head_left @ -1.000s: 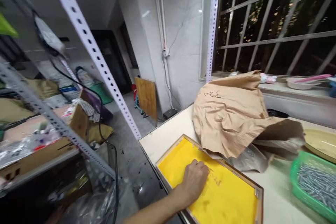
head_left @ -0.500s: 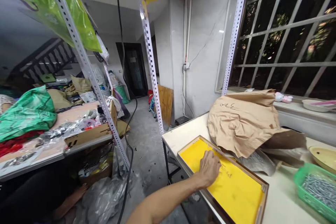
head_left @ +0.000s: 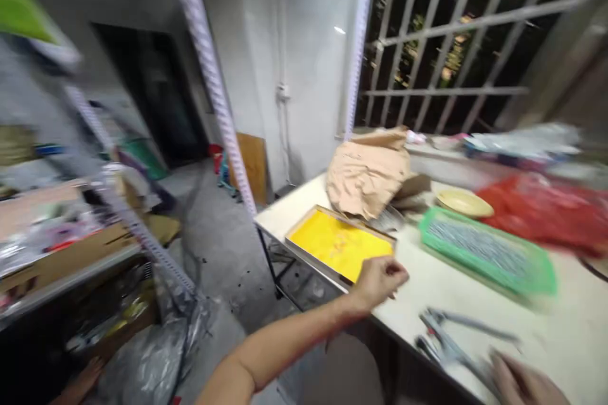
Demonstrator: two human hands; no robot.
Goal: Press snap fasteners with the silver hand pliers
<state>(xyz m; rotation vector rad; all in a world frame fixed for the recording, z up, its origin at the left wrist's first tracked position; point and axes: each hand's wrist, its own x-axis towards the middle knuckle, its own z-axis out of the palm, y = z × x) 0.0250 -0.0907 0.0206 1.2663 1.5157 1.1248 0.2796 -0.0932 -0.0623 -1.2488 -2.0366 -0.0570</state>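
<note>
One brown-rimmed yellow panel (head_left: 332, 242) lies beside the loosely clenched left hand (head_left: 381, 280); right hand (head_left: 527, 383) blurred, grip unclear.

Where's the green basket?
In the head camera's view, the green basket is on the right side of the table, in front of the yellow dish and red plastic.

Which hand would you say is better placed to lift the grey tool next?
Probably right: the right hand is at one handle of the grey tool, while the left hand is by the yellow panel.
</note>
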